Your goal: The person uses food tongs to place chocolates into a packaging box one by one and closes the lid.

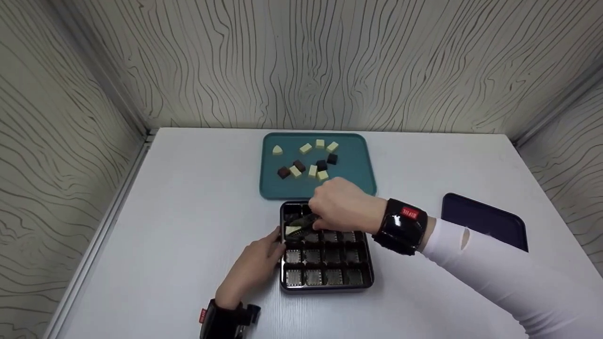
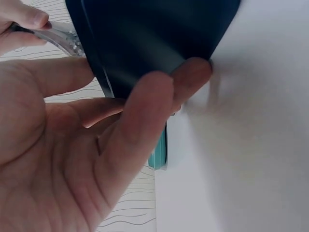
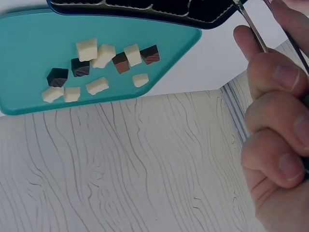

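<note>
My right hand (image 1: 341, 205) grips a pair of metal tongs (image 1: 304, 225) over the upper left of a dark compartment box (image 1: 330, 289). At the tongs' tips, a white chocolate piece (image 1: 292, 230) lies at a left-hand compartment; whether the tips still pinch it cannot be told. My left hand (image 1: 254, 263) touches the box's left side, its fingers extended along the wall. In the left wrist view, the fingers (image 2: 193, 77) lie against the box's dark outer wall (image 2: 145, 43). The right wrist view shows the fingers (image 3: 275, 121) curled round the tongs.
Behind the box lies a teal tray (image 1: 358, 165) bearing several white, brown and dark chocolate pieces (image 1: 321, 165). A dark blue lid (image 1: 485, 219) lies on the white table (image 1: 188, 188) to the right, partly behind the right sleeve. Patterned panels (image 1: 301, 61) stand at the back and sides.
</note>
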`<state>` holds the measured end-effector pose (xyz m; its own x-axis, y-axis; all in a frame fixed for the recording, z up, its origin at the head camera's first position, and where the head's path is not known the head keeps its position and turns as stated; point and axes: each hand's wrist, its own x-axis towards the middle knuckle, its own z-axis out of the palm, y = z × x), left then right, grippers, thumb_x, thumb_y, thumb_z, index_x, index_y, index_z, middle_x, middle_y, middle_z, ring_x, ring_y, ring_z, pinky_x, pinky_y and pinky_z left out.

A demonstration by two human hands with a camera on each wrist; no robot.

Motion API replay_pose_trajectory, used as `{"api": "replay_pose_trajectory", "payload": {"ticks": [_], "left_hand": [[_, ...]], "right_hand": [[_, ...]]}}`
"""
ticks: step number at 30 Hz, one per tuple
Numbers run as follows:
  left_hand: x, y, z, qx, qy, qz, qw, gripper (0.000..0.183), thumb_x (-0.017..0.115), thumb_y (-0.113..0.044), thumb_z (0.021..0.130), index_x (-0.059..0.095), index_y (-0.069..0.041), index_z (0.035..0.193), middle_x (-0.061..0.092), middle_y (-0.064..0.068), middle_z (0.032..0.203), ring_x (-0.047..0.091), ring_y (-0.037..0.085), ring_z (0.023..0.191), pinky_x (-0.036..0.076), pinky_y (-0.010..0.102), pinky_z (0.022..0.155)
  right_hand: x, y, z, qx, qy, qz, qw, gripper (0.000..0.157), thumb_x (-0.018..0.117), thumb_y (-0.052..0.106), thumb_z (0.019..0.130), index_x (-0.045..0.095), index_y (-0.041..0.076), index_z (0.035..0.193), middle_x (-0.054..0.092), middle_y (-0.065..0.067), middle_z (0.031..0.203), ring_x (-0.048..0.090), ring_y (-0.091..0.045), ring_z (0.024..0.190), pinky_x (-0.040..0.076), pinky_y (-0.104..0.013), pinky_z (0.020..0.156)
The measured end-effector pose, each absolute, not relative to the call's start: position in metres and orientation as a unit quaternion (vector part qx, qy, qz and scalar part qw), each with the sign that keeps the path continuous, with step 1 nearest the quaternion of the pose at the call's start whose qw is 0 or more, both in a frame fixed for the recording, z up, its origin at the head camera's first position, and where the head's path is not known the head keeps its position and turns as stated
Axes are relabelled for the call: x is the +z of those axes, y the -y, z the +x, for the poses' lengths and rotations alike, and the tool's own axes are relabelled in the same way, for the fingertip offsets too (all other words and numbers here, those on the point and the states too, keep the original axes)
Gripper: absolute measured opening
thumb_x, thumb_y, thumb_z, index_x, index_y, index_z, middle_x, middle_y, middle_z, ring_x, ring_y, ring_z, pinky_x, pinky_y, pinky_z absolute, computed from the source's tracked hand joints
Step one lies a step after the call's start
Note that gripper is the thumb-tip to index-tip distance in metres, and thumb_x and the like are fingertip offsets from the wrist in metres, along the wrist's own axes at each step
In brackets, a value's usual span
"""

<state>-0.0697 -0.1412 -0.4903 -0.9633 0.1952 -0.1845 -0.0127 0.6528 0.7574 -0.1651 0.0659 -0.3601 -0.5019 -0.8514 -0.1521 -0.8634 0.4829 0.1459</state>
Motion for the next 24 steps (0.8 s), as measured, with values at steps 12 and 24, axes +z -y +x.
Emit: {"api": "replay_pose_trajectory", "payload": {"ticks": [12,24], "left_hand": [[-0.489,0.142,-0.068,0.419,-0.898,0.051,0.127,0.056,0.050,-0.026,0.110,0.043,0.004,0.157,0.059,0.029,0.149,0.061,0.044,0.136,0.049,0.061,0.113],[-0.489,0.141,-0.067,0.414,-0.901,0.064,0.114,0.053,0.049,-0.022,0.110,0.044,0.002,0.157,0.062,0.027,0.147,0.063,0.044,0.135,0.051,0.060,0.111]], "right_hand": [[-0.357,-0.030,-0.160,0.180,-0.835,-0.520,0.012,0.027,0.086,0.037,0.085,0.077,0.014,0.075,0.075,0.000,0.075,0.064,-0.015,0.061,0.057,-0.030,0.057],[-0.366,-0.008,-0.158,0.236,-0.806,-0.542,-0.027,0.016,0.075,0.021,0.094,0.082,0.018,0.080,0.078,0.002,0.077,0.067,-0.010,0.065,0.056,-0.025,0.057]]}}
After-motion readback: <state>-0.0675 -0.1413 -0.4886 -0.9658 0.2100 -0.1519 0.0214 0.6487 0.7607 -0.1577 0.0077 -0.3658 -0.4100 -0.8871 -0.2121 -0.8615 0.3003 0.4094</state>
